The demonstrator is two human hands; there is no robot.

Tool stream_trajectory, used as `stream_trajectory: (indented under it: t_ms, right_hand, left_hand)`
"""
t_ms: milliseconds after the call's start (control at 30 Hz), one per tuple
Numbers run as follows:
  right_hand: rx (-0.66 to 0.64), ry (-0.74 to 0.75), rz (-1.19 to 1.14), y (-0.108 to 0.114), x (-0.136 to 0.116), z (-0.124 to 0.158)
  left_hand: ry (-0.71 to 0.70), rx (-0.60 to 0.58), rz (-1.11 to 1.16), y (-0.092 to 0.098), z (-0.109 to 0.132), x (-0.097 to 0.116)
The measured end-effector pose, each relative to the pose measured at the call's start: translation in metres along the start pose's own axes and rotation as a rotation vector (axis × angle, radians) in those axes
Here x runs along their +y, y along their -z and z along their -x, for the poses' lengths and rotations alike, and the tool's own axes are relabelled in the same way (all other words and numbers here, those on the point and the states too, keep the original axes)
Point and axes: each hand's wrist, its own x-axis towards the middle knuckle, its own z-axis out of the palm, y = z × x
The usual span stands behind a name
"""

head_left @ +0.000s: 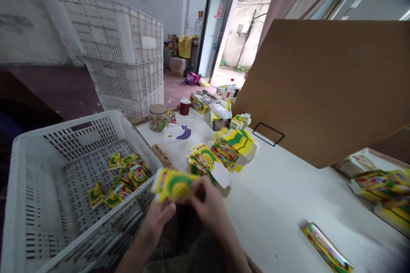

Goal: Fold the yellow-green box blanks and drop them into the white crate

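Both my hands hold one small yellow and green carton point(174, 184) at the near edge of the white table point(282, 204). My left hand point(158, 217) grips it from below with curled fingers. My right hand point(209, 204) pinches its right end. Just behind lies a heap of flat yellow and green cartons point(224, 151). To my left stands a white slotted crate point(38, 187) with several folded cartons point(123, 177) on its bottom.
A large brown cardboard sheet point(326, 89) leans over the table's right side. More cartons point(381, 192) lie at the right edge, one packet point(326, 249) nearer. A jar point(157, 117), a red mug point(185, 106) and stacked white crates point(124, 55) stand further back.
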Motion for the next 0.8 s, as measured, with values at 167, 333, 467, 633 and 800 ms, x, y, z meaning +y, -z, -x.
stream_trajectory:
  t_ms: [167,333,467,633,800]
  right_hand:
    - [-0.167,-0.079,-0.528,-0.045,-0.016,0.033]
    - [-0.17,-0.141,-0.65,-0.051,-0.011,0.03]
    - [-0.043,-0.103,-0.599,-0.036,-0.003,0.021]
    - [0.026,-0.026,-0.204,-0.016,-0.001,0.022]
    - [0.171,0.275,0.176,0.001,0.0,0.021]
  left_hand:
    - [-0.057,0.182,0.408,-0.026,-0.004,0.024]
    - [-0.141,0.305,0.228,-0.025,-0.003,0.023]
    - [-0.127,0.273,-0.102,-0.015,0.003,0.016]
    - [-0.047,0.271,-0.306,-0.003,0.001,0.023]
    - [-0.357,0.25,-0.512,0.012,0.002,0.056]
